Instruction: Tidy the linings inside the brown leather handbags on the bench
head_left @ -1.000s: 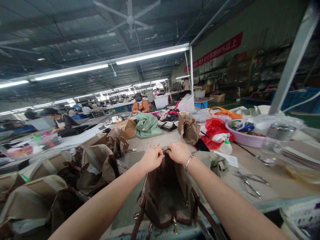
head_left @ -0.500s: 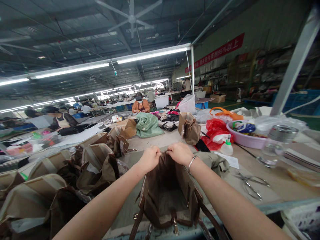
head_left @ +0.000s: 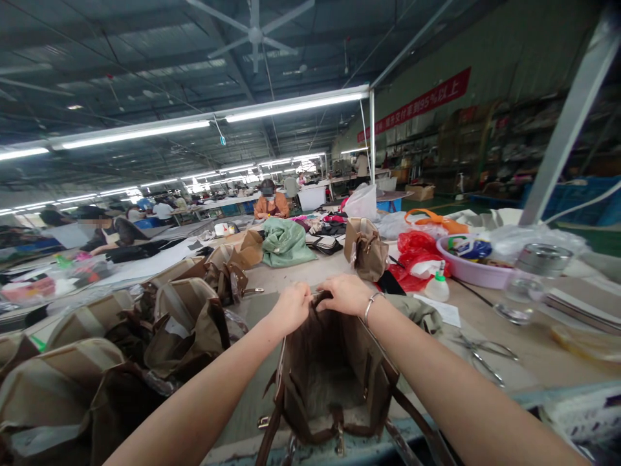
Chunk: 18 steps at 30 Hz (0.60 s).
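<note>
A wide, dim workshop with strip lights stretches back beyond a cluttered counter (head_left: 295, 275). On the counter's near side, the brown bag (head_left: 361, 356) stands with its mouth open toward the wearer, a metal clasp (head_left: 340, 441) hanging at its 6 o'clock. The step in hand looks like working the bag's far edge: the left hand (head_left: 292, 307) is pinched on that edge at 11 o'clock, while the right hand (head_left: 345, 296) straddles it at 12, thumb and fingers slightly parted; whether that second grip presses firmly cannot be told. The bag thus lies just below and between both grips, its hollow reaching back toward the wearer. A next move would seem to call for a steady left pinch and an even pull along the edge, so the soft wall does not buckle. Outward, similar bags (head_left: 61, 382) crowd 9 to 10 o'clock, a green cloth bundle (head_left: 286, 243) sits at 11, a lilac basin (head_left: 473, 272) at 2, and scissors (head_left: 478, 355) lie at 3, well apart from the hands.
</note>
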Motion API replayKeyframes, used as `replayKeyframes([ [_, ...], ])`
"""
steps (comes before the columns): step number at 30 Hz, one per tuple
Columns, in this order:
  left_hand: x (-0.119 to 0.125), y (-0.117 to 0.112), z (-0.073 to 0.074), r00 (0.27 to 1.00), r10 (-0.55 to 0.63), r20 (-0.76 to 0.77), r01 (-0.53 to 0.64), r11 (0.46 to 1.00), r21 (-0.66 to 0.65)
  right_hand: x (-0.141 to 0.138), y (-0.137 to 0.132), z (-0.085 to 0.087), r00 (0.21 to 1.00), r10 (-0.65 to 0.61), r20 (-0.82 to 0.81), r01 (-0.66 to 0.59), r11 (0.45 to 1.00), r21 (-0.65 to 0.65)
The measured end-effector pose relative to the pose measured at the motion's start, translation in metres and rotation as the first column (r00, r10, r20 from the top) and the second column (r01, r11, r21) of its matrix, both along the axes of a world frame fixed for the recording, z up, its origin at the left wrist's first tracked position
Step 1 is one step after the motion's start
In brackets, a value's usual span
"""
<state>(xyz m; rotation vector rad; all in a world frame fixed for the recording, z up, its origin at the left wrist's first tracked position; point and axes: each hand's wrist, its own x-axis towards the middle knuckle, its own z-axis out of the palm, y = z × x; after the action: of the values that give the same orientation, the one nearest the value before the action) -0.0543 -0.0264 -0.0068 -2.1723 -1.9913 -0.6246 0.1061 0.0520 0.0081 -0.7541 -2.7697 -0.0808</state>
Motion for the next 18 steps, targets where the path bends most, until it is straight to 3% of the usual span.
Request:
replayKeyframes([
  [18,-0.0055,-0.0017,-0.0020,0.997,-0.066,0.026,0.066,0.997,0.028,-0.0115,0.0035,-0.0045,0.999,-0.001,0.046,0.000,1.000,0.027],
])
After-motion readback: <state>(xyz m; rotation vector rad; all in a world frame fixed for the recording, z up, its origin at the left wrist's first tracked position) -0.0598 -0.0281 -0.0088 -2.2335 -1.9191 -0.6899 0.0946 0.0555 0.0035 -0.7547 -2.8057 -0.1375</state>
